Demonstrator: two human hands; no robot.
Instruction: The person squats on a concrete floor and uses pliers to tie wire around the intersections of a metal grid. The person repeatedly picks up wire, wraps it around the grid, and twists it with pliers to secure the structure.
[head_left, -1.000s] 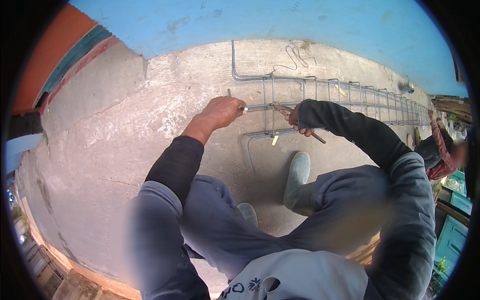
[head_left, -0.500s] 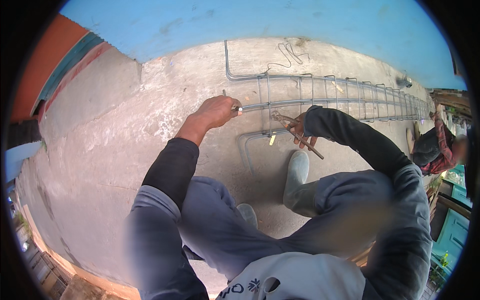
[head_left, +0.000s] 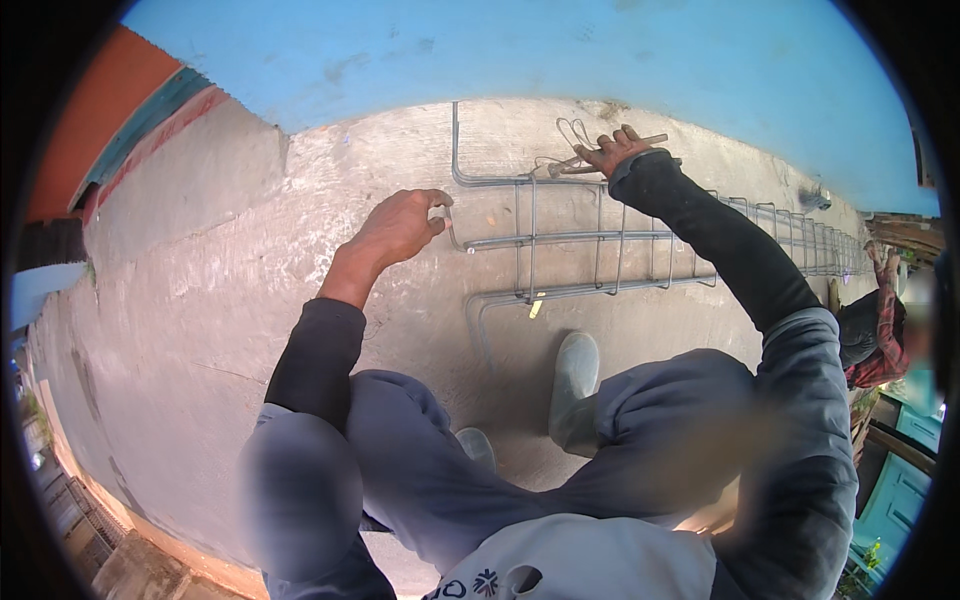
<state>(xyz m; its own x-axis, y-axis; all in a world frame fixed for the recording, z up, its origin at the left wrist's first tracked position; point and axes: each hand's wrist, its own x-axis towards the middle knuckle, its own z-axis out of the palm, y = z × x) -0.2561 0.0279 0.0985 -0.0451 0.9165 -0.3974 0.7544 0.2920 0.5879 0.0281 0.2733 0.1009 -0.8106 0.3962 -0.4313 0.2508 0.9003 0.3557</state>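
Note:
A long cage of grey steel reinforcing bars (head_left: 575, 238) tied with square stirrups lies on the concrete in front of me. My left hand (head_left: 400, 228) is at its near left end, thumb and index finger curled round the bent tip of the middle bar. Beyond the far bar, my right hand (head_left: 618, 152) holds a pair of pincers (head_left: 654, 141), their head pointing left, close to the stirrup. A loop of thin tie wire (head_left: 570, 128) lies just past them, partly hidden by that hand.
A blue wall (head_left: 480, 60) runs along the far side. At the right, another person in a red checked sleeve (head_left: 882, 365) works by the cage's distant end. My boot (head_left: 575, 385) stands near the closest bar, beside a small yellow tag (head_left: 537, 305).
My right hand has swung away with the pincers, from beside the near bars to over the far bar by the wire. My left hand stays at the bent bar tip, its grip looser.

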